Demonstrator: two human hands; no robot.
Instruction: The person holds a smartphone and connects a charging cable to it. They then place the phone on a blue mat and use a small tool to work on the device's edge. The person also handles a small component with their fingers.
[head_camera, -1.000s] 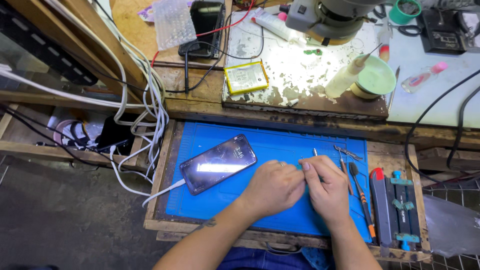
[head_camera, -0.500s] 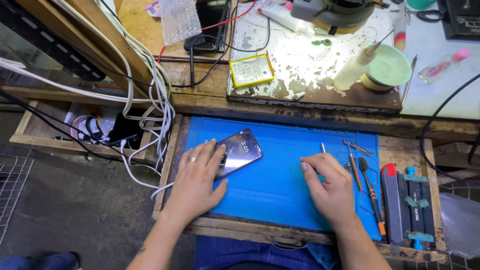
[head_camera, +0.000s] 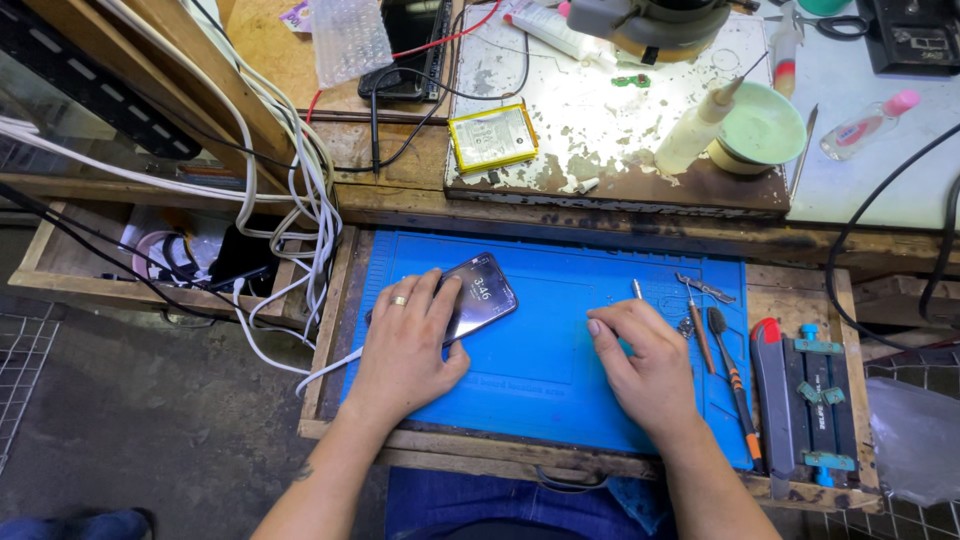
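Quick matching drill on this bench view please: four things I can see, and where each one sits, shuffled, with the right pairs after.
Things:
1. phone
2. yellow-edged battery pack
3. screwdriver with orange tip
4. green bowl

Places:
A. upper worn white bench plate, far right part
B. blue mat, under the left hand
C. right edge of the blue mat, beside the right hand
D. upper bench plate, left corner

Pairs: 1-B, 2-D, 3-C, 4-A
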